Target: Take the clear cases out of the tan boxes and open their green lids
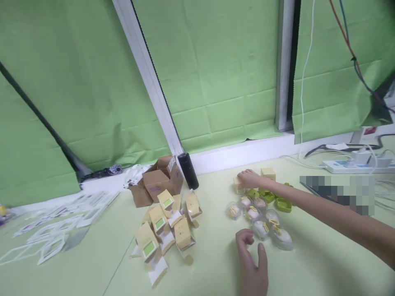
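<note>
At the far side of the table, my right hand (249,179) has its fingers closed over the top of a small pale-yellow box (239,188). A second pale-yellow box (268,173) stands just behind my wrist. Below my forearm lie several green plastic pieces (283,204), partly hidden by it. In front of them is a cluster of clear plastic packs (261,229) with whitish contents and yellow bits inside. My left hand (253,263) is nearer the front edge of the view, beside these packs. Its thumb and fingers are apart, holding nothing.
Opened pale-yellow cartons (159,222) lie in a heap at left-centre. Behind them are a brown cardboard box (163,181) and a black cylinder (188,170). White frame-like cutouts (55,242) spread across the left. A power strip (336,165) with cables sits at the right.
</note>
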